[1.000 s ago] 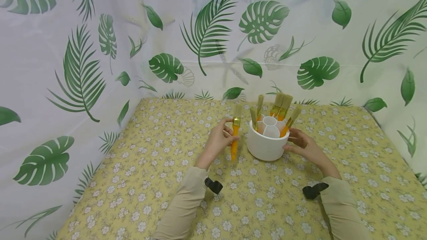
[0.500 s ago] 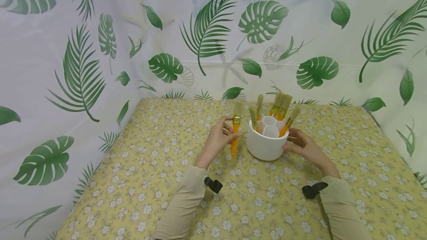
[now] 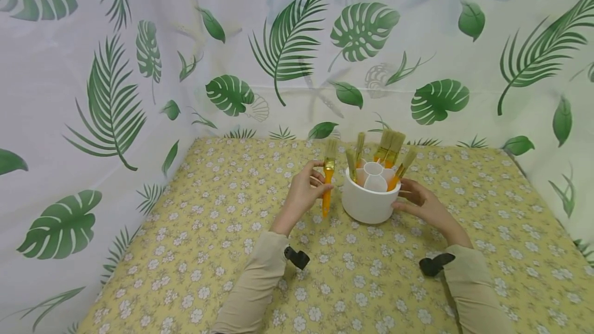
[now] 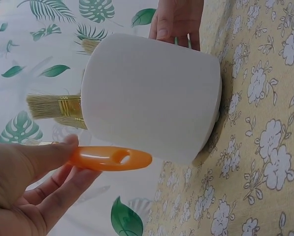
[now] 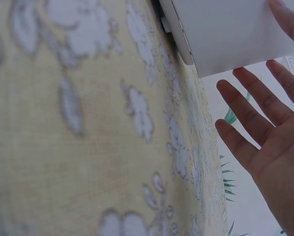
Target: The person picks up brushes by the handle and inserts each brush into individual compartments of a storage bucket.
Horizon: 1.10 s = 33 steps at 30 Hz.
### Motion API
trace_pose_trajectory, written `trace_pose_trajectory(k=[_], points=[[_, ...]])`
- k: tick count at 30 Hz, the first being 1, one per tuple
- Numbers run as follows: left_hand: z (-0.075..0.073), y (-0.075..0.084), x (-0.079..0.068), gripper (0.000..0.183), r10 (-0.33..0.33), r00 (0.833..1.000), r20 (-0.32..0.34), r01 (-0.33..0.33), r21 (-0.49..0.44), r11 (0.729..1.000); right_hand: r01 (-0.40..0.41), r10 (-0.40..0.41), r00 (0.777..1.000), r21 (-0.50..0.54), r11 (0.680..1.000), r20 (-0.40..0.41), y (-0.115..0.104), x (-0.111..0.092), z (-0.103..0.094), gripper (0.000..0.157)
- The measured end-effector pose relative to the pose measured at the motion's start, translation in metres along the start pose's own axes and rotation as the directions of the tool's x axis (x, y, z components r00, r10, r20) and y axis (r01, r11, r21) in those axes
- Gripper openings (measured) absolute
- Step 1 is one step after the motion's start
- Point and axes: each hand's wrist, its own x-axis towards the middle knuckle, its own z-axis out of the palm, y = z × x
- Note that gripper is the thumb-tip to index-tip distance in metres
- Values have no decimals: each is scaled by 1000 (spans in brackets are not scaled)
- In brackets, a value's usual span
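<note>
A flat paintbrush [image 3: 327, 182] with an orange handle stands upright, bristles up, in my left hand [image 3: 303, 188]. Thumb and fingers pinch its handle, and in the left wrist view the handle's lower end [image 4: 132, 160] sticks out past the fingertips. Just right of it is a round white organizer [image 3: 368, 203] with a flower-shaped divider and a round centre cup [image 3: 373, 168]. My right hand [image 3: 421, 201] is at the organizer's right side, thumb and fingertips against its wall. Those fingers look fairly straight and spread in the right wrist view.
Several more paintbrushes stand in the organizer's compartments, among them wide ones [image 3: 389, 147] at the back and a slanting one [image 3: 403, 167] on the right. A yellow floral cloth [image 3: 209, 262] covers the table. Leaf-printed sheets [image 3: 297, 112] hang behind and to the left.
The paintbrush in my left hand has risen slightly. My right hand keeps its place against the organizer, and the head view has shifted only a little.
</note>
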Motion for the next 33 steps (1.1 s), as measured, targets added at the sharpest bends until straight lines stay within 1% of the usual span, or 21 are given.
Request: trace_pose_trajectory(k=[9,16,18,23,33], points=[[0,1,0,50,74,997,-18,-73,21,997,9,-9,1000,15,1000,7,-2,-2,0,75],[0,6,0,49,88,995,-37,-87,24,996,6,-6,1000,15,1000,5,-3,-1,0,75],[0,8,0,48,101,994,-40,-100,29,995,6,-6,1000,14,1000,5,-3,-1,0,74],[1,12,2,48,154,987,-44,-152,40,988,16,-16,1000,17,1000,6,-5,-1,-1,74],[1,18,3,46,219,973,-74,-214,65,975,23,-23,1000,18,1000,10,-1,-2,-1,71]])
